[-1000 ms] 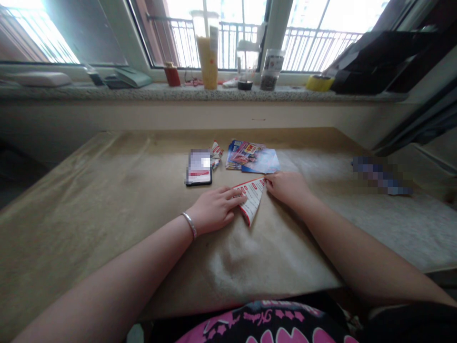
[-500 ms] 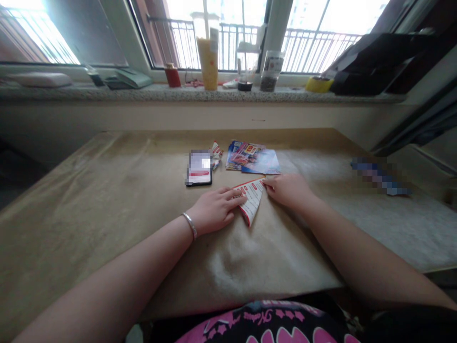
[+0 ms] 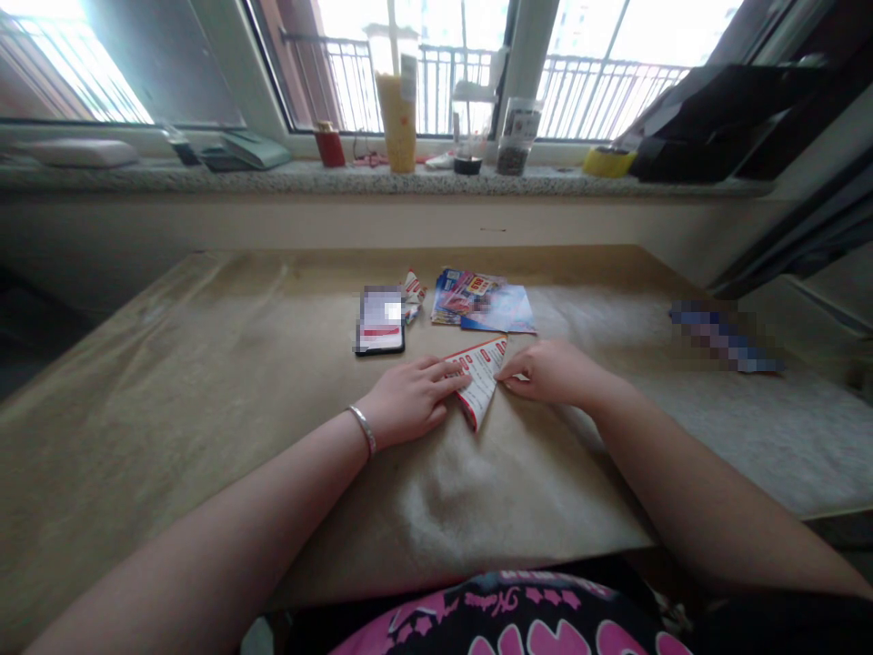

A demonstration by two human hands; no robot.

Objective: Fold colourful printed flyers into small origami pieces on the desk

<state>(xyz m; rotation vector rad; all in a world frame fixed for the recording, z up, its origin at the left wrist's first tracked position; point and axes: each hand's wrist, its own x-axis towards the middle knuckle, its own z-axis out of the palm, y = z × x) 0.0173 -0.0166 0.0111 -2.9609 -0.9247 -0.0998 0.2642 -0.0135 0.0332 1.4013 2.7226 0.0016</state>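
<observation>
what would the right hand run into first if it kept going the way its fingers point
The folded printed paper: the right hand points left and reaches the paper's right edge, seemingly touching it. Just past it lies the left hand, flat on the same paper.

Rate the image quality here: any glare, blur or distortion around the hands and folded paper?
Head view: the window is blown out, the table edges bow from lens distortion, pixelated patches cover the phone; left hand, right hand and folded paper look fairly sharp.
</observation>
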